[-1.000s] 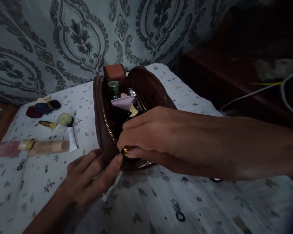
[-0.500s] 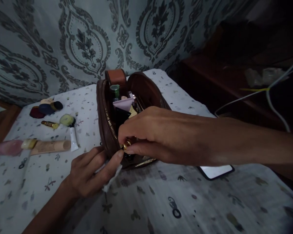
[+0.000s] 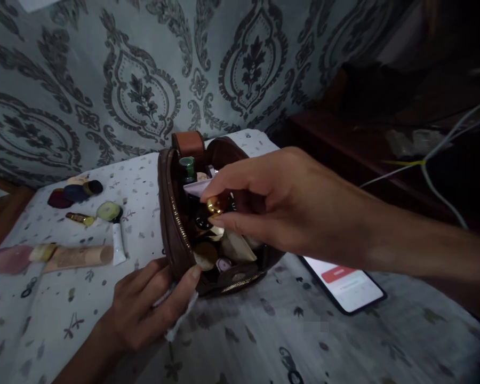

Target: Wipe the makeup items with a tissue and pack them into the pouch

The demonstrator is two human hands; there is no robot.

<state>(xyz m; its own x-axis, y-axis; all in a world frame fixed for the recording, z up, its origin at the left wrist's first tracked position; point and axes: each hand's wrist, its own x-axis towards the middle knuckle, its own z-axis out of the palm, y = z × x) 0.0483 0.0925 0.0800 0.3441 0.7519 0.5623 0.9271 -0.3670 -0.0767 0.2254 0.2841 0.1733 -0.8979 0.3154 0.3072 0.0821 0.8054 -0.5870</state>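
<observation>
A brown zip cosmetic bag (image 3: 168, 213) stands unzipped on the patterned bedsheet, filled with several small items. My left hand (image 3: 154, 304) grips its near left edge, with the thumb at the rim. A crumpled white tissue (image 3: 181, 320) sticks out beneath this hand. Over the bag's opening, my right hand (image 3: 272, 200) pinches a small shiny gold-capped item (image 3: 215, 205) between thumb and fingers; its dark lower part is hard to make out. Inside the bag are a green-capped container (image 3: 187, 168), a beige wedge-shaped piece (image 3: 236, 246) and a round tan piece (image 3: 205, 255).
On the sheet at left lie a beige tube (image 3: 78, 258), a pink bottle (image 3: 8, 259), a gold lipstick-like tube (image 3: 80, 218), a small white tube (image 3: 119, 244) and rounded sponges (image 3: 61, 198). A lit phone (image 3: 346, 288) lies at right. Pale cables (image 3: 436, 176) hang beyond.
My right hand has risen from the bag's near edge with the gold-capped item, uncovering more contents and the phone. My left hand stays on the bag's edge. The view has shifted slightly.
</observation>
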